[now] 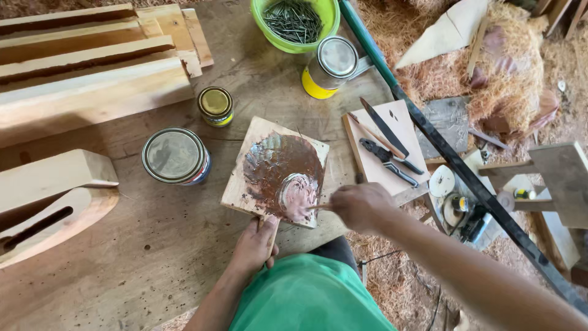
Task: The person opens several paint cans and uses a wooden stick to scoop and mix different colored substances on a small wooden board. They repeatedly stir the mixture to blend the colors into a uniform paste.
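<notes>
A small square wooden board (pixel 246 178) lies on the workbench, smeared with brown and pinkish putty (pixel 283 173). My left hand (pixel 253 246) grips the board's near edge. My right hand (pixel 360 205) is closed on a thin mixing tool (pixel 316 208), whose tip rests in the pale pink patch of putty. Three lidded tins stand around the board: a large one (pixel 175 155) to its left, a small yellow-lidded one (pixel 215 105) behind it and a yellow-sided one (pixel 330 66) farther back.
Stacked planks (pixel 92 67) and a shaped wooden piece (pixel 52 199) fill the left of the bench. A green bowl of nails (pixel 296 21) sits at the back. A second board (pixel 395 132) carries knives and pliers. Wood shavings cover the ground at right.
</notes>
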